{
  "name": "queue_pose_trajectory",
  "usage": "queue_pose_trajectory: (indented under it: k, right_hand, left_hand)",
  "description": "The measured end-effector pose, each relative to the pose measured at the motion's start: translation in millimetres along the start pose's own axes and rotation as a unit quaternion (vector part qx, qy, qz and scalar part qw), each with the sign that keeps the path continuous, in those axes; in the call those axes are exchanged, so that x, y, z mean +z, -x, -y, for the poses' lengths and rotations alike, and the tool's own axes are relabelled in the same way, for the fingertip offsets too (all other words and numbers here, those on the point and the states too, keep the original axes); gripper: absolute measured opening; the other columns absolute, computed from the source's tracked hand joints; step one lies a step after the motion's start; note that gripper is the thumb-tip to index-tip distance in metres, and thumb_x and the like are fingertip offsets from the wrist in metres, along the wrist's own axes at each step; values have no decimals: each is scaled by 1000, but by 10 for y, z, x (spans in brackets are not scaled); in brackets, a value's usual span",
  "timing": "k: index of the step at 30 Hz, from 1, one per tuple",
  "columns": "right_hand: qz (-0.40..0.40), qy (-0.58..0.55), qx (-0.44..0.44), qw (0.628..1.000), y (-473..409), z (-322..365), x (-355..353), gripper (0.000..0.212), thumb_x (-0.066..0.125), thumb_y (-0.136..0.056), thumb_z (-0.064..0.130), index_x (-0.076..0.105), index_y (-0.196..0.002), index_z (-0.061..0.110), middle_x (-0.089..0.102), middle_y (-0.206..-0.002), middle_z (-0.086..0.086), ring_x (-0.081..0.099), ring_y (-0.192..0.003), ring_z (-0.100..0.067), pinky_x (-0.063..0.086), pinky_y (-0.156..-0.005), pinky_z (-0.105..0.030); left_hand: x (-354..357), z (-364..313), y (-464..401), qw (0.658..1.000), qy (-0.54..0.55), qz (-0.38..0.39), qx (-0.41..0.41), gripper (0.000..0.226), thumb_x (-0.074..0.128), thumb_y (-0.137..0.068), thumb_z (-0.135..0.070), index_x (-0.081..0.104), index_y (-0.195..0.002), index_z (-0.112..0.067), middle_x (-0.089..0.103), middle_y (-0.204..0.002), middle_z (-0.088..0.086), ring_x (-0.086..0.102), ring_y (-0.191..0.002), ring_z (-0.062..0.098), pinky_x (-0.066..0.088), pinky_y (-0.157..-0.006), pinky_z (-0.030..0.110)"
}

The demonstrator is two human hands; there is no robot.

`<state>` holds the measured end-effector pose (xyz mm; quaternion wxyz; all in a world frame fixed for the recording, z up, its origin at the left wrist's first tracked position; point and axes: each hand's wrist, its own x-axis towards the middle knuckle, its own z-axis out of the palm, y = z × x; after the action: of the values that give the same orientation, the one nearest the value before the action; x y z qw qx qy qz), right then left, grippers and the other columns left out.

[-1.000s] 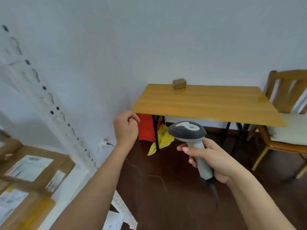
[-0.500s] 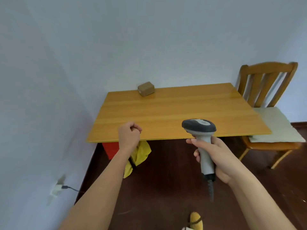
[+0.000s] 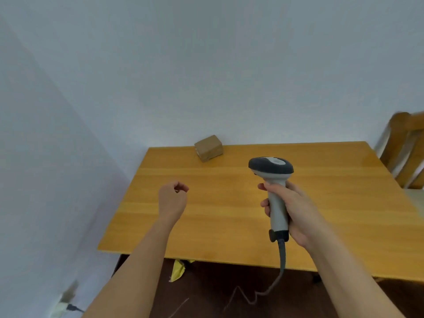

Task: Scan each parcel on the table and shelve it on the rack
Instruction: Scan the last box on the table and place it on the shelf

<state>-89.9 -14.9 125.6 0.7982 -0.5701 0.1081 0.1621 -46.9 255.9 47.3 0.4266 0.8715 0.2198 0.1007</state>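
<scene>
One small brown cardboard parcel [image 3: 208, 148] sits at the far left of the wooden table [image 3: 229, 216], close to the wall. My right hand [image 3: 291, 210] grips the handle of a grey and white barcode scanner [image 3: 273, 180], held upright over the table, its head level with the parcel's right side. The scanner's cable hangs down past the table's front edge. My left hand [image 3: 172, 198] hovers over the table's left part with its fingers curled, holding nothing. The rack is out of view.
A wooden chair [image 3: 403, 152] stands at the table's right end. White walls close the left and far sides. A yellow bag [image 3: 179, 269] lies on the dark floor under the table. A wall socket with a plug [image 3: 66, 304] is low on the left.
The view has swung from the rack and floor to the table and come closer. Both hands now hang over the tabletop. My right hand holds the scanner throughout.
</scene>
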Motion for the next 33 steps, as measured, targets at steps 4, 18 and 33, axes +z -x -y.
queue_pose_trajectory:
  k: [4,18,33]
  right_hand:
    - [-8,-10,31,999,-652,10,167,25,67,-91,16,61,-116,13,62,-98,-13,57,-64,-15,48,-63,-32]
    - [-72,50,102,991,-2764,-70,556,22,66,-92,20,63,-112,11,66,-94,-13,59,-69,-16,49,-70,-33]
    - [-108,36,158,981,-3250,-366,157,19,65,-92,19,64,-109,10,65,-93,-12,58,-66,-16,49,-66,-34]
  left_hand:
    - [173,107,-731,999,-33,6,-38,22,45,-90,1,62,-87,-12,61,-99,10,50,-68,19,37,-53,28]
    - [1568,470,-3078,959,-215,174,55,78,60,-94,-26,15,-157,-13,8,-165,4,18,-149,28,23,-118,41]
    - [2141,884,-3374,987,-51,152,-16,48,57,-96,-2,47,-144,-4,45,-148,12,45,-134,28,35,-115,38]
